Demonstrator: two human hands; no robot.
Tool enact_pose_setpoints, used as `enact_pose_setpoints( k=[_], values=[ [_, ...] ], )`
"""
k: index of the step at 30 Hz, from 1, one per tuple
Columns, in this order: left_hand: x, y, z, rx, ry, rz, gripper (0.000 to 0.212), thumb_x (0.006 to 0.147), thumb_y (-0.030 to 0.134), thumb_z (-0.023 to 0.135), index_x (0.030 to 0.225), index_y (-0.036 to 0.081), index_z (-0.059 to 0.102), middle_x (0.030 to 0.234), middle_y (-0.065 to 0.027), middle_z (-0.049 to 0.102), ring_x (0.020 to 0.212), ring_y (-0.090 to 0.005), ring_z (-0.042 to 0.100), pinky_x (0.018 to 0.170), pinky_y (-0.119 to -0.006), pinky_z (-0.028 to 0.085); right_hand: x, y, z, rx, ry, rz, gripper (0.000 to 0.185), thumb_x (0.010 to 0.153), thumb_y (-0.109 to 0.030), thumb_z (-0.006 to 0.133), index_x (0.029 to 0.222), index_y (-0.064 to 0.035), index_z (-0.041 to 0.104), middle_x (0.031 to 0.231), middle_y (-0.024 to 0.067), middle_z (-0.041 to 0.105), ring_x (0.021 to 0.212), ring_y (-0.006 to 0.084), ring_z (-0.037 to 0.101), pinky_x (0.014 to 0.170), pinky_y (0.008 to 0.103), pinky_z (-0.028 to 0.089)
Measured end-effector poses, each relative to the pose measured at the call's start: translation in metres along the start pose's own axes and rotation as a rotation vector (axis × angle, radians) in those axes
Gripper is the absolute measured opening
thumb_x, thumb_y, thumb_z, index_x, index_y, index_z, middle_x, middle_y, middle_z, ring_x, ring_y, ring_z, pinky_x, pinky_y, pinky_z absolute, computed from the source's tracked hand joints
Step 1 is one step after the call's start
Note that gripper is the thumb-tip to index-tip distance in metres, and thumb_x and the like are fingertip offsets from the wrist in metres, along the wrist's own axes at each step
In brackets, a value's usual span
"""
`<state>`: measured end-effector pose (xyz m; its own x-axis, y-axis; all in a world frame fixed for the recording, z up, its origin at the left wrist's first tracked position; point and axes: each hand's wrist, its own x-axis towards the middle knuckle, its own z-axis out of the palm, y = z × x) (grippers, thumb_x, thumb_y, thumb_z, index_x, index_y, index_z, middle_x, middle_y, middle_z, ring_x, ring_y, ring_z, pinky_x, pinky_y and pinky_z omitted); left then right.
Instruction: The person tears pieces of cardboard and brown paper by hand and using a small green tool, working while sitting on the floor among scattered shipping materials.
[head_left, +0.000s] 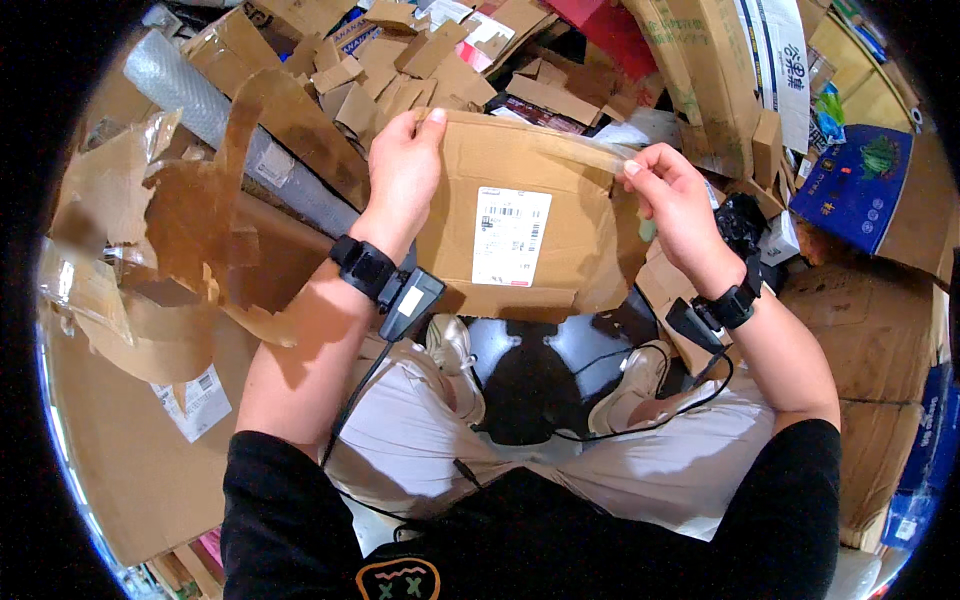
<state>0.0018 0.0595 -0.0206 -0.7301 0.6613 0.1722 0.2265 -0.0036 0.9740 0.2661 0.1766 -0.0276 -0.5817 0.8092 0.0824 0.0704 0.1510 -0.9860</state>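
In front of me, above my knees, is a flattened brown cardboard piece (442, 247) with a white printed shipping label (512, 236). My left hand (405, 161) grips its upper left edge, with the thumb on the near face. At the upper right corner, my right hand (667, 199) pinches a strip of translucent packing tape (581, 154) between thumb and fingers. The strip runs along the top edge of the cardboard and looks partly lifted. Whether the right fingers also hold the cardboard itself is hard to see.
A heap of torn cardboard (427, 64) lies ahead. To the left are a bubble wrap roll (180, 82), crumpled brown tape (244, 135) and a large carton (142, 465). On the right stand a blue printed box (855, 187) and brown cartons (855, 330). Cables (367, 375) trail from both wrist devices.
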Motion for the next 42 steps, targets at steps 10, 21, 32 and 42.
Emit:
enact_pose_setpoints(
  k=[10,21,32,42],
  values=[
    [0.035,-0.035,-0.038,0.118,0.220,-0.091,0.030,0.096,0.024,0.060,0.105,-0.005,0.066,0.093,-0.0083,0.068,0.083,-0.0145,0.058,0.078,-0.030,0.046,0.034,0.059,-0.102,0.180,0.073,0.036,0.008,0.094,-0.014,0.060,0.089,-0.0100,0.057,0.082,0.0002,0.058,0.076,0.0156,0.065,0.066,0.0268,0.050],
    [0.042,-0.037,-0.042,-0.147,0.149,-0.135,0.027,0.097,0.023,0.058,0.104,-0.003,0.065,0.095,-0.0046,0.067,0.083,-0.0127,0.056,0.078,-0.029,0.045,0.038,0.063,-0.155,0.121,0.260,0.160,0.013,0.091,-0.020,0.063,0.101,-0.0110,0.067,0.094,0.0003,0.067,0.067,0.0081,0.053,0.059,0.0253,0.045],
    [0.024,-0.015,-0.034,0.088,0.150,0.098,0.027,0.094,0.027,0.061,0.095,0.001,0.067,0.082,-0.0096,0.066,0.077,-0.0180,0.059,0.075,-0.035,0.048,0.028,-0.148,-0.002,0.172,-0.021,-0.189,0.031,0.095,-0.020,0.059,0.119,-0.0012,0.062,0.072,-0.0029,0.055,0.051,0.0042,0.036,0.052,0.0217,0.036],
    [0.028,-0.008,-0.018,0.215,0.070,0.081,0.032,0.094,0.032,0.061,0.096,0.001,0.062,0.080,-0.0144,0.063,0.071,-0.0247,0.057,0.068,-0.038,0.047,0.035,-0.355,0.129,-0.313,0.133,-1.080,0.022,0.092,-0.024,0.064,0.107,-0.0103,0.073,0.082,-0.0016,0.070,0.060,0.0054,0.054,0.054,0.0211,0.044]
  ],
)
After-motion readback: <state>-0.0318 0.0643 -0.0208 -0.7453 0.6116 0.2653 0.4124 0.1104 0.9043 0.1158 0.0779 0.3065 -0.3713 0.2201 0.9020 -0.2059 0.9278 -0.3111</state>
